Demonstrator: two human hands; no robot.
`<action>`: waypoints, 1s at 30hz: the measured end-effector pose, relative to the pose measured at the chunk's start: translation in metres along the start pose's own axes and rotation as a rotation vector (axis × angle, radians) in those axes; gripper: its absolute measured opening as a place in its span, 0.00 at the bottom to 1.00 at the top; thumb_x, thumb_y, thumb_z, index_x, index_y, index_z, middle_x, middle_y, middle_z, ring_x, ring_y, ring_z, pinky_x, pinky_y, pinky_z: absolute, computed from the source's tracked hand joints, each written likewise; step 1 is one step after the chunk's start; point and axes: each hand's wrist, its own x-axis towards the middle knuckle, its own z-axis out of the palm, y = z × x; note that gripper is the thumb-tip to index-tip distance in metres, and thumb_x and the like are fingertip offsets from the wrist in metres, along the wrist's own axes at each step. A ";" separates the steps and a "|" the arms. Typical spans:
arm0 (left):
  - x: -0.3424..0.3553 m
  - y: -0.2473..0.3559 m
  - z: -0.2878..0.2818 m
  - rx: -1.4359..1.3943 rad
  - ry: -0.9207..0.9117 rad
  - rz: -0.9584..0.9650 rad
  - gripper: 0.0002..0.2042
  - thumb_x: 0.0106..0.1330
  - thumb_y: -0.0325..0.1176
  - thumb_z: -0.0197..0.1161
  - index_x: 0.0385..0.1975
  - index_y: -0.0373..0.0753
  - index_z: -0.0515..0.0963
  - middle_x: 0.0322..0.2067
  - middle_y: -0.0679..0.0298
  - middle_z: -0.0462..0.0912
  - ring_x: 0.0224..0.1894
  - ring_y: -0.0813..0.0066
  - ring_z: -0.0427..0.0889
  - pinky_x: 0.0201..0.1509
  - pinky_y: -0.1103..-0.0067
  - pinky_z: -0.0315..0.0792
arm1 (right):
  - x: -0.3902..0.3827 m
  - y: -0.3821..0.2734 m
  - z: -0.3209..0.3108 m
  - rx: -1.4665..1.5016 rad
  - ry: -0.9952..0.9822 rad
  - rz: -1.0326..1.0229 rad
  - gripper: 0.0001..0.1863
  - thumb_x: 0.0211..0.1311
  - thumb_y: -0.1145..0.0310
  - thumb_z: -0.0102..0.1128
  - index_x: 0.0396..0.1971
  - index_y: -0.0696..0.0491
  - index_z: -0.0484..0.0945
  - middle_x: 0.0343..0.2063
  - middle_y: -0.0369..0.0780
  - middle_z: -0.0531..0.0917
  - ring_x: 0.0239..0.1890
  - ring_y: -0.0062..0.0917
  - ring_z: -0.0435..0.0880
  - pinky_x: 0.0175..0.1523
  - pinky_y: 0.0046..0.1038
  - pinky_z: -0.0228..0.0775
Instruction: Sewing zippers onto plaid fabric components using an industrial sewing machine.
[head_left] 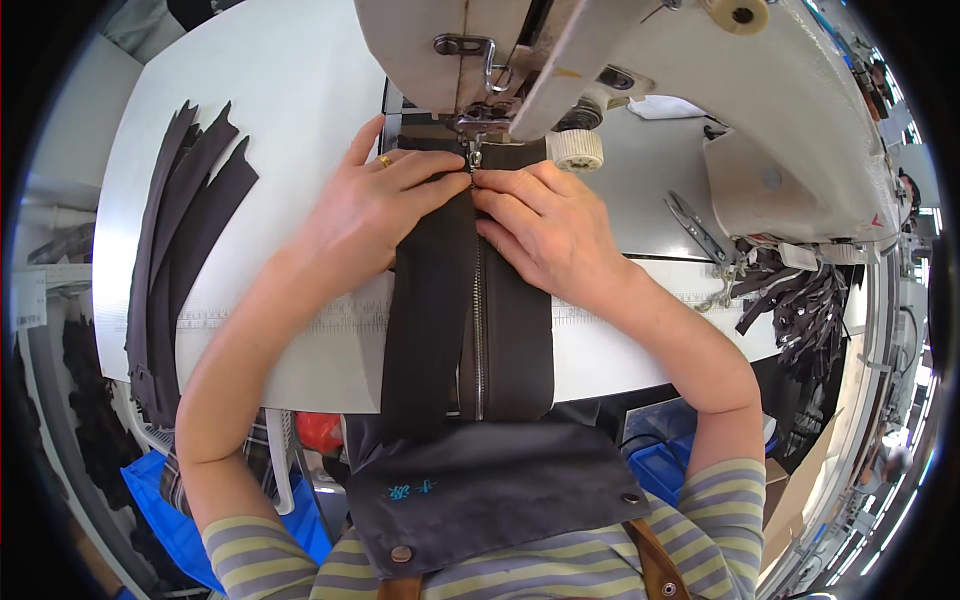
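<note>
A long metal-toothed zipper (479,340) runs lengthwise between dark brown fabric panels (425,330), its far end at the presser foot (480,128) of a sewing machine. From the left, my left hand (385,200) lies over the cloth, thumb and forefinger closed on the zipper's edge just in front of the foot. Its outer finger sticks up, and one finger wears a ring. My right hand (545,225) meets it from the other side, fingertips pinching the zipper, with the other fingers bent on the right panel. The near end of the cloth hangs over the table edge.
The white sewing machine (640,60) arches over the far right. Dark fabric strips (185,230) lie on the table's left. Thread snips (698,228) rest at right, near a bunch of zipper pulls (795,305). Blue bins (165,500) stand below the table edge.
</note>
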 end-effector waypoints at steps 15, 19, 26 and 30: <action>-0.001 -0.009 0.008 -0.041 0.122 0.020 0.16 0.54 0.26 0.55 0.42 0.43 0.81 0.47 0.67 0.79 0.50 0.71 0.76 0.68 0.55 0.52 | -0.003 0.001 0.003 -0.041 -0.003 0.033 0.17 0.47 0.64 0.69 0.37 0.53 0.79 0.40 0.34 0.78 0.38 0.27 0.74 0.41 0.28 0.69; 0.000 -0.009 0.009 -0.052 0.090 0.008 0.16 0.54 0.25 0.54 0.42 0.42 0.81 0.48 0.67 0.79 0.50 0.70 0.76 0.69 0.55 0.50 | -0.002 0.002 0.002 -0.043 0.012 0.023 0.16 0.46 0.64 0.69 0.37 0.53 0.79 0.40 0.34 0.78 0.37 0.26 0.73 0.40 0.27 0.69; -0.002 -0.006 0.004 -0.074 0.036 -0.038 0.25 0.42 0.20 0.62 0.46 0.43 0.79 0.49 0.67 0.78 0.50 0.69 0.76 0.69 0.52 0.47 | -0.002 0.001 0.002 -0.031 0.006 0.035 0.16 0.47 0.64 0.69 0.36 0.53 0.80 0.40 0.33 0.79 0.37 0.26 0.73 0.39 0.27 0.68; -0.002 -0.003 0.003 -0.010 0.017 -0.026 0.27 0.42 0.18 0.61 0.47 0.46 0.79 0.50 0.69 0.78 0.50 0.70 0.76 0.69 0.50 0.46 | -0.003 0.002 0.002 -0.029 0.006 0.025 0.15 0.48 0.64 0.68 0.36 0.53 0.80 0.40 0.32 0.79 0.36 0.26 0.73 0.38 0.27 0.69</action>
